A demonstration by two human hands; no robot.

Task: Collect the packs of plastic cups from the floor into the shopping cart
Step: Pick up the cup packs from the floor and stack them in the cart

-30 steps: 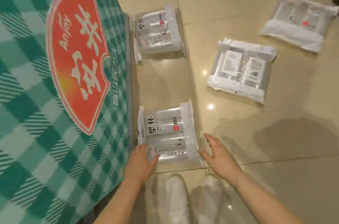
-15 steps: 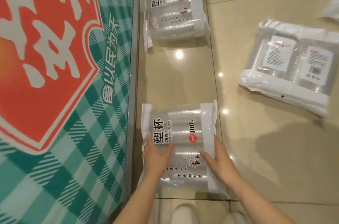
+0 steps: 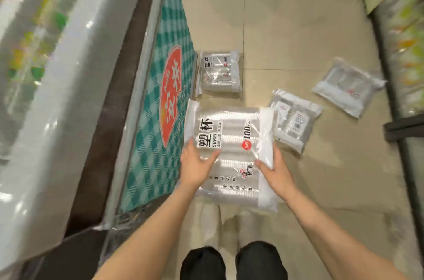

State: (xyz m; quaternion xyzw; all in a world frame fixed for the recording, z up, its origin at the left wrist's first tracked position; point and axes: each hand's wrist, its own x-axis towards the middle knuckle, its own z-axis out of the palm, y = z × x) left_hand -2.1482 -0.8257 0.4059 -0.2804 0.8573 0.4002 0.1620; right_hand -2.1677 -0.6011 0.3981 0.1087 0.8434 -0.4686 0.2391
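Both hands grip one pack of plastic cups (image 3: 231, 140): left hand (image 3: 195, 165) on its left side, right hand (image 3: 274, 169) on its right edge

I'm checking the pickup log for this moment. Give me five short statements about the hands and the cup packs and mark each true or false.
1. Both hands grip one pack: the left hand on its left side, the right hand on its right edge. True.
2. Three other packs lie on the floor. True.
3. The held pack's label reads 50 PCS. False: it reads 100 PCS.
4. The far pack beside the checked banner is stacked on another pack. False: it lies alone on the tile.
5. The right hand is free. False: its thumb and fingers pinch the pack's white edge.
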